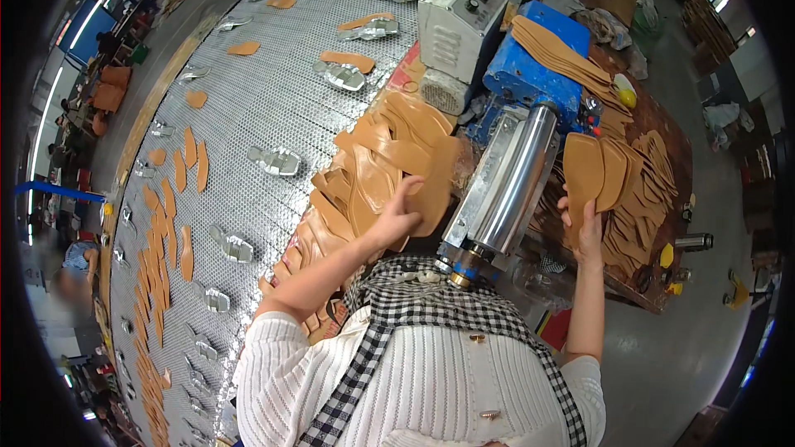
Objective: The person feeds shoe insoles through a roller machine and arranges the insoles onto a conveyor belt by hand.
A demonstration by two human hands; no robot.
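Observation:
My right hand (586, 223) grips a tan insole (584, 167) by its lower end, with the thumb on its near face. Other tan insoles overlap behind it. My left hand (399, 217) has thumb and forefinger apart, right beside a smooth tan insole (436, 186) on the left of the machine; whether it touches that insole is hard to tell. Between my hands lies a shiny metal roller (520, 186) on a blue machine (534, 58). Beneath my left hand is a loose heap of glossy tan insoles (373, 167).
A mesh conveyor belt (240, 99) at the left carries rows of tan insoles (153, 273) and grey shoe soles (275, 161). A grey control box (458, 25) stands behind the roller. More insoles cover the brown table (654, 294) at right. Another person (79, 269) is at far left.

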